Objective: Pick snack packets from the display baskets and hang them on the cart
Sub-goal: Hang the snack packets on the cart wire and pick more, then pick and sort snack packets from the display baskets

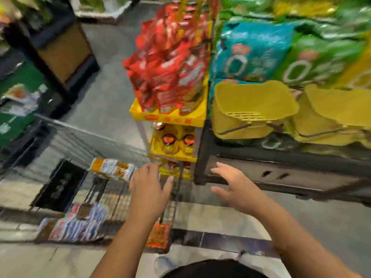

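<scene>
Blur across head view, left hand [149, 189] at 6 o'clock over wire cart [116, 189], fingers [145, 170] beside orange-white snack packet [111, 169] at its 10 o'clock, grip cannot be told, right hand [234, 185] spread, empty, yellow display baskets [255, 109] at 2 o'clock.

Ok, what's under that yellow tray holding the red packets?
A lower yellow shelf holding yellow bottles with red caps. Below it another tier shows more red caps, its left edge covered by the left hand; the rest is too blurred to tell.

Both forearms [128, 235] bare; a black garment [214, 268] covers the torso
</scene>
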`<state>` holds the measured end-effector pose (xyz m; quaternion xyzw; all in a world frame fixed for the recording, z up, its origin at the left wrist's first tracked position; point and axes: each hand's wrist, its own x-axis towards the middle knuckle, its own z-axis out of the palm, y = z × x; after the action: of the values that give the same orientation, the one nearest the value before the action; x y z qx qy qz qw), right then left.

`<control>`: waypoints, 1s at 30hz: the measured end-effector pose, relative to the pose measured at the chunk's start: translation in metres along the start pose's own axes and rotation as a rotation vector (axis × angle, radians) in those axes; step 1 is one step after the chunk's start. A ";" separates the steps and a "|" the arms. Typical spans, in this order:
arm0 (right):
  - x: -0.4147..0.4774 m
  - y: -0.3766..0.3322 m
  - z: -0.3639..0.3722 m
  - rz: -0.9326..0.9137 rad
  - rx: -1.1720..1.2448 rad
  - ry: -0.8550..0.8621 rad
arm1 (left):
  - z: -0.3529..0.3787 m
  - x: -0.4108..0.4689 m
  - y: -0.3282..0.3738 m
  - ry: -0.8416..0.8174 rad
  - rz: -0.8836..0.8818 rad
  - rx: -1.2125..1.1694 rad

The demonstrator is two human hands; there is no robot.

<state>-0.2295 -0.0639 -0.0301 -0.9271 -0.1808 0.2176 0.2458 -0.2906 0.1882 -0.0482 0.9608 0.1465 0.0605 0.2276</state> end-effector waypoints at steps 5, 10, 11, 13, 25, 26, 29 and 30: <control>-0.062 0.099 -0.058 0.130 0.092 0.140 | 0.043 0.003 0.121 -0.074 0.142 -0.057; -0.116 0.192 -0.119 0.237 0.133 0.223 | 0.083 -0.008 0.240 -0.120 0.240 -0.084; -0.127 0.209 -0.130 0.250 0.131 0.238 | 0.090 -0.009 0.259 -0.112 0.264 -0.085; -0.146 0.243 -0.153 0.275 0.134 0.268 | 0.105 -0.011 0.299 -0.094 0.296 -0.086; -0.168 0.331 -0.260 0.312 0.070 0.435 | 0.138 0.021 0.433 -0.135 0.465 -0.016; -0.162 0.332 -0.266 0.304 0.061 0.442 | 0.140 0.029 0.438 -0.129 0.480 -0.005; -0.142 0.331 -0.287 0.288 0.035 0.446 | 0.150 0.059 0.455 -0.137 0.512 0.001; -0.133 0.331 -0.295 0.281 0.012 0.452 | 0.155 0.071 0.460 -0.136 0.523 -0.005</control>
<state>-0.1208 -0.5031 0.0663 -0.9667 0.0102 0.0379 0.2528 -0.0776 -0.2475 0.0270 0.9672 -0.1226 0.0531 0.2159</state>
